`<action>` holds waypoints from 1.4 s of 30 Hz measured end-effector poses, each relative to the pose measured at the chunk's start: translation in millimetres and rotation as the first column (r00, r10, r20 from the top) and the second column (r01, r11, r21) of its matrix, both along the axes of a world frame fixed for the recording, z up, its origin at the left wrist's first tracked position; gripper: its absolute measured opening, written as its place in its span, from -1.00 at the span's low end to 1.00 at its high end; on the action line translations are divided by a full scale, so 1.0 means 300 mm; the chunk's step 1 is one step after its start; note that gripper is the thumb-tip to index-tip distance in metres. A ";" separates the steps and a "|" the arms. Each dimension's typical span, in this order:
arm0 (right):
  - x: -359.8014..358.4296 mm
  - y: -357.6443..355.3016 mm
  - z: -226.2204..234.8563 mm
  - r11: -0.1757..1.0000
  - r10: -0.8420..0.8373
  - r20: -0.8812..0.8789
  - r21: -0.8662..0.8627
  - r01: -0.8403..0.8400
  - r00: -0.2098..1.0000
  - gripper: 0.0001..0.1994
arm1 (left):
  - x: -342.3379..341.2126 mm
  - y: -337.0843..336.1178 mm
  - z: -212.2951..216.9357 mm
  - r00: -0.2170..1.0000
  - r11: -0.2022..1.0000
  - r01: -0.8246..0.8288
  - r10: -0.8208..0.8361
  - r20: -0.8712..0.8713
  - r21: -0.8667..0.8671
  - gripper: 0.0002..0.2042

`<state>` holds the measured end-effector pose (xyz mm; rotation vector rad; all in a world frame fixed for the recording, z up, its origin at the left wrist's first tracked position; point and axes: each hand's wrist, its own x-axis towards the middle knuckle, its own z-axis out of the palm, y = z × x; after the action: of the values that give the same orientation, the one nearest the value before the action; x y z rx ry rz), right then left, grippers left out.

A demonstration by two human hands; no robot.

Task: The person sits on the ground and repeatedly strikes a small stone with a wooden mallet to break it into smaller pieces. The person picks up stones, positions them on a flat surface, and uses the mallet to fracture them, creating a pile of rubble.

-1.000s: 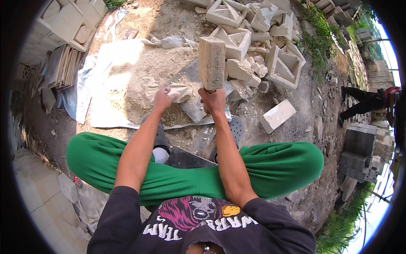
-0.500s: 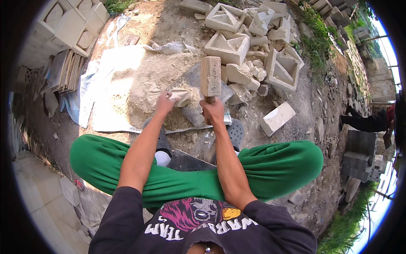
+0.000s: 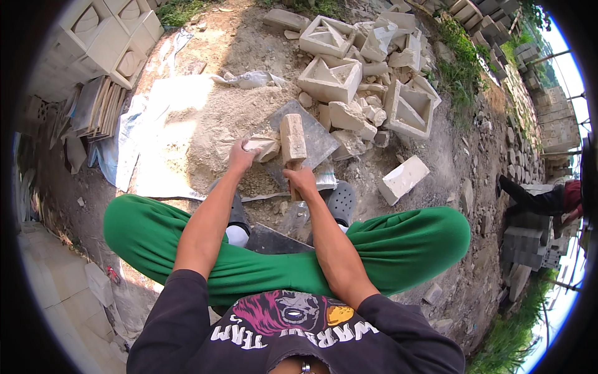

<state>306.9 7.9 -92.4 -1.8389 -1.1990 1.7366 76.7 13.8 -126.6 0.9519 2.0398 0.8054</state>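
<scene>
My right hand [image 3: 301,181] is wrapped round the handle of a wooden mallet [image 3: 293,138]. The mallet's blocky, dusty head is low, beside a pale broken stone chunk [image 3: 265,148]. My left hand [image 3: 242,154] grips the near left side of that chunk; some of its fingers are hidden. Beneath the chunk lies a flat dark grey slab [image 3: 314,142]. Crushed pale powder and crumbs [image 3: 215,118] are heaped to its left on a white sheet [image 3: 163,182].
Broken cast blocks [image 3: 330,78] and rubble are piled at the far right of the slab. A whole pale block [image 3: 403,179] lies nearer on the right. Thin panels [image 3: 103,109] lean at the left. Another person [image 3: 542,198] is at the far right.
The mallet has come down from a raised position to beside the stone chunk, and my right hand has dropped and shifted slightly left with it. My left hand stays on the chunk.
</scene>
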 end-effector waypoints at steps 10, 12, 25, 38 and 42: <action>-0.016 -0.001 -0.082 0.997 -0.011 0.068 0.073 0.006 0.998 -0.67 | 0.083 0.033 -0.013 0.734 0.902 -0.290 0.423 0.531 -0.319 -0.39; -0.030 -0.006 -0.036 0.997 -0.042 -0.020 -0.067 0.041 0.999 -0.66 | 0.065 0.028 0.001 0.773 0.931 -0.278 0.363 0.520 -0.236 -0.44; -0.022 -0.003 0.014 0.969 -0.177 -0.262 -0.216 0.121 0.949 -0.70 | 0.021 -0.028 -0.013 0.984 0.961 -0.019 -0.031 0.174 0.275 -0.61; -0.022 -0.013 0.003 0.956 -0.254 -0.311 -0.222 0.190 0.916 -0.69 | 0.101 -0.098 0.079 0.725 0.770 0.532 -0.199 -0.659 0.353 -0.63; -0.002 -0.002 -0.013 0.932 -0.319 -0.318 -0.274 0.236 0.893 -0.70 | 0.103 -0.163 0.086 0.672 0.784 0.602 -0.397 -0.626 0.150 -0.46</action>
<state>306.2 7.4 -96.4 -1.6143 -0.5802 1.9884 107.6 -35.0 -100.9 2.0762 1.9381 0.6107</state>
